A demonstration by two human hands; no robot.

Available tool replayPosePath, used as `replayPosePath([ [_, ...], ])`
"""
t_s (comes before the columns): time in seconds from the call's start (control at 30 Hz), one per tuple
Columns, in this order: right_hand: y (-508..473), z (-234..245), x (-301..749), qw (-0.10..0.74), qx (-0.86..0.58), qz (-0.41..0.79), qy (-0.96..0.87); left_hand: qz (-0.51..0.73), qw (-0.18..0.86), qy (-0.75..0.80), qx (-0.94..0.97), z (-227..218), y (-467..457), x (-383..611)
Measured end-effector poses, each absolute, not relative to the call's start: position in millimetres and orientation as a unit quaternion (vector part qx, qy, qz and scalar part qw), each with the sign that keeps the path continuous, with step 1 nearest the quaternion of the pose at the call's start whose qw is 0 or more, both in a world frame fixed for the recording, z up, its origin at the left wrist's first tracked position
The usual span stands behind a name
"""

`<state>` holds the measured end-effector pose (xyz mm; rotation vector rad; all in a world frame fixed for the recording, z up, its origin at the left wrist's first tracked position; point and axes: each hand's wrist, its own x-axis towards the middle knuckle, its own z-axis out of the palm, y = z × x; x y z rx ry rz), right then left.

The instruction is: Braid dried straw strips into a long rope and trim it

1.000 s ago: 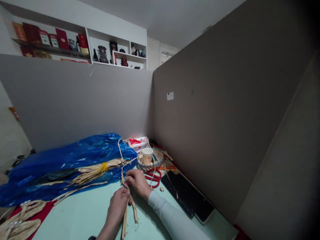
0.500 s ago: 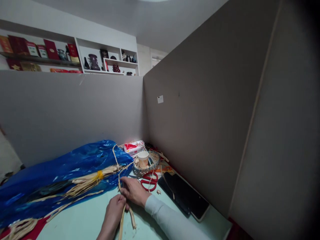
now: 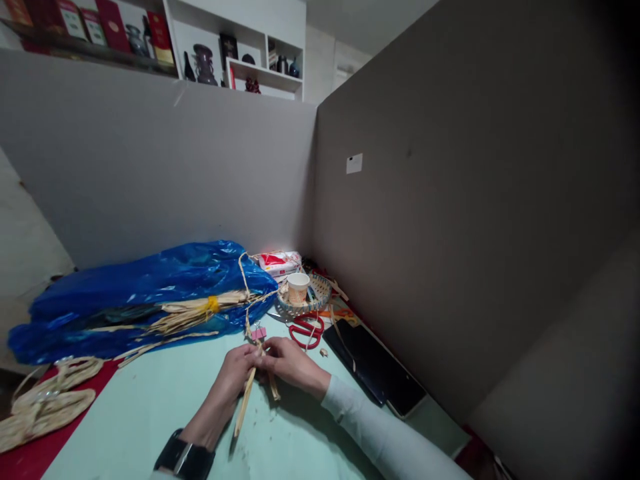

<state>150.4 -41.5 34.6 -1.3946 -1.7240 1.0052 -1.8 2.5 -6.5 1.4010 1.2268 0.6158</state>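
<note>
Both of my hands meet over the pale green table top (image 3: 180, 400), their fingers pinched on a braided straw cord (image 3: 248, 321). My left hand (image 3: 235, 373) is closed around it, and loose straw strands (image 3: 244, 407) hang down below the fingers. Close beside it, my right hand (image 3: 293, 363) is closed at the same spot, with a shorter strand end (image 3: 274, 387) sticking out underneath. A pink binder clip (image 3: 259, 333) sits just beyond the fingertips, by the cord. The exact grip point is partly hidden by the fingers.
Behind lies a blue plastic bag (image 3: 150, 273) under a tied straw bundle (image 3: 190, 310). Red-handled scissors (image 3: 320, 331), a woven basket (image 3: 325, 293) with a paper cup (image 3: 299, 288), and a black phone (image 3: 395, 380) are to the right. Woven straw sandals (image 3: 55, 407) lie left.
The view has tilted down and shifted left. My right hand has drawn back towards my left, and the pink binder clip now shows past the fingers.
</note>
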Motion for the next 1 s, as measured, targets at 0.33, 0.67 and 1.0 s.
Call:
replayPosePath([
  [0.33,-22,27,160,0.342,-0.527,0.446,-0.637,0.238,0.44,0.532,0.683,22,-11,0],
  [0.67,-32,32,149,0.39,-0.583,0.376,-0.605,0.189,0.216,0.588,0.756,48,-32,7],
  [1.0,-26,24,156,0.41,-0.563,0.403,-0.594,0.109,0.077,0.549,0.825,38,-63,33],
])
